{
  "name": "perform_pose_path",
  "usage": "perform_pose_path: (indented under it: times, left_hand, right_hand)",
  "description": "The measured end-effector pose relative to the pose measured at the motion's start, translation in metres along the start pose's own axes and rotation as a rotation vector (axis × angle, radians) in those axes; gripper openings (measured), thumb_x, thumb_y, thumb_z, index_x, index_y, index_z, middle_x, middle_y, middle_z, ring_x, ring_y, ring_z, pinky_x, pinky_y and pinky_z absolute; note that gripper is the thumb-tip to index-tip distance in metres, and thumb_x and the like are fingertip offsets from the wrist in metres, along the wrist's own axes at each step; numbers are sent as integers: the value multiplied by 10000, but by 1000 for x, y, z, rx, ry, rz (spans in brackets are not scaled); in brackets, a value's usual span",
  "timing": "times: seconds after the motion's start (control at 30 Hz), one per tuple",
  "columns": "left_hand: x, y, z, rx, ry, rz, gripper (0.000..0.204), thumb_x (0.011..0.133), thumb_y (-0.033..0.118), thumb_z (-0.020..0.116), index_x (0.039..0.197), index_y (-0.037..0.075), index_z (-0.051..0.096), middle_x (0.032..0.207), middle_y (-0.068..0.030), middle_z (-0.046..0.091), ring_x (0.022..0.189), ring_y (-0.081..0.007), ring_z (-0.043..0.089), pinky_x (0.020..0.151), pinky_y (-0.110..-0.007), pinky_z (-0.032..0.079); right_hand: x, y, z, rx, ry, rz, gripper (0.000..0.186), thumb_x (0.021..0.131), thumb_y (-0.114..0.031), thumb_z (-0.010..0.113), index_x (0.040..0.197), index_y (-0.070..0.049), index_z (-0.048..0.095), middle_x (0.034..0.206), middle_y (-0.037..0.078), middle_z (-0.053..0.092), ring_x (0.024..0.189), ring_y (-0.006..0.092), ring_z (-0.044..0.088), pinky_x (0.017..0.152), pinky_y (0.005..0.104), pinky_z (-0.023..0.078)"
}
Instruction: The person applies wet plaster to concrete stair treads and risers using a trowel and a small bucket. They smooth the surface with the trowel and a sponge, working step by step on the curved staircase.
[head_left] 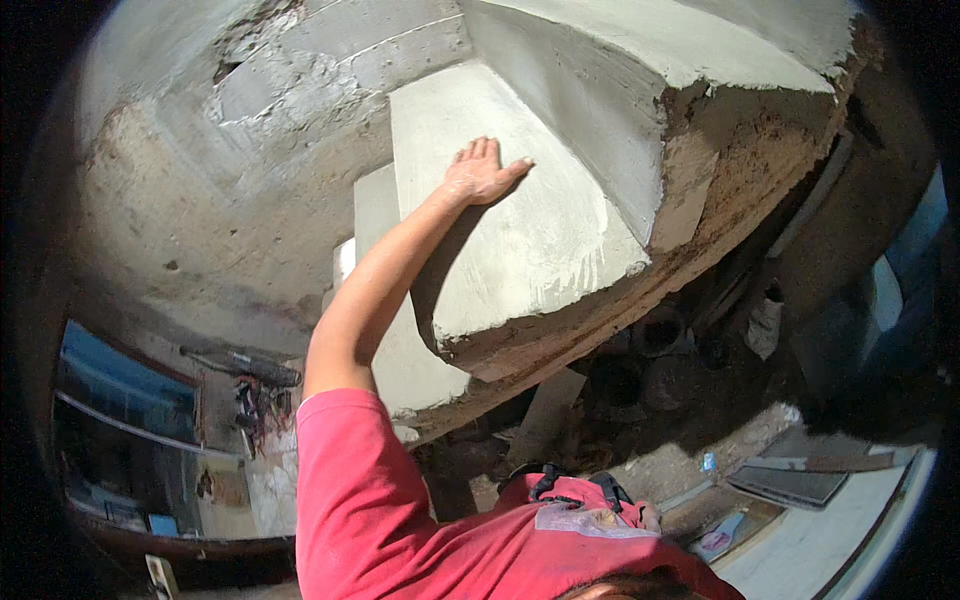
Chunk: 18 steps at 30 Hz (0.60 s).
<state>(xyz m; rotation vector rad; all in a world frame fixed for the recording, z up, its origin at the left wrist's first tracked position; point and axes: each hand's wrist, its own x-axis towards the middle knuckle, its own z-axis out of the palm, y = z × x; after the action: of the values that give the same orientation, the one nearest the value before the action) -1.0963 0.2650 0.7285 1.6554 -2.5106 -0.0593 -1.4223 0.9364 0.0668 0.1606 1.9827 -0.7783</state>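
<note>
1 of 2 hands (L) [482, 178] flat on 1 conc. step [525, 240].

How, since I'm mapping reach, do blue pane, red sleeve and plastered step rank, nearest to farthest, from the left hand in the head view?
1. Plastered step: under the left hand.
2. Red sleeve: below left.
3. Blue pane: far left.

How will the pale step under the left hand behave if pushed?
The pale step probably won't budge: it looks joined to the grey riser beside it. Its ragged brown edge may crumble under pressure. The streaked coating could smear if damp; dampness isn't clear.
</note>
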Motion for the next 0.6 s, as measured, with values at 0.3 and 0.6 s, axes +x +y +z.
perform_pose_path:
  times: [0.3,0.6]
  left_hand:
    - [-63,47,2,-5,9,102,974,1044,700,350,1606,-89,249,1687,-315,215,1594,-420,178,1309,-485,167]
    - [-140,78,-7,-7,-11,123,901,1068,636,366,1631,-53,223,1701,-283,211,1602,-394,170,1310,-455,159]
  right_hand:
    - [80,-45,-59,222,-183,30,363,1038,-385,487,1239,-109,613,1209,175,662,939,448,721,669,583,583]
    - [110,-61,-46,121,-234,115,388,1061,-359,471,1303,-63,535,1140,164,663,858,385,735,614,547,592]
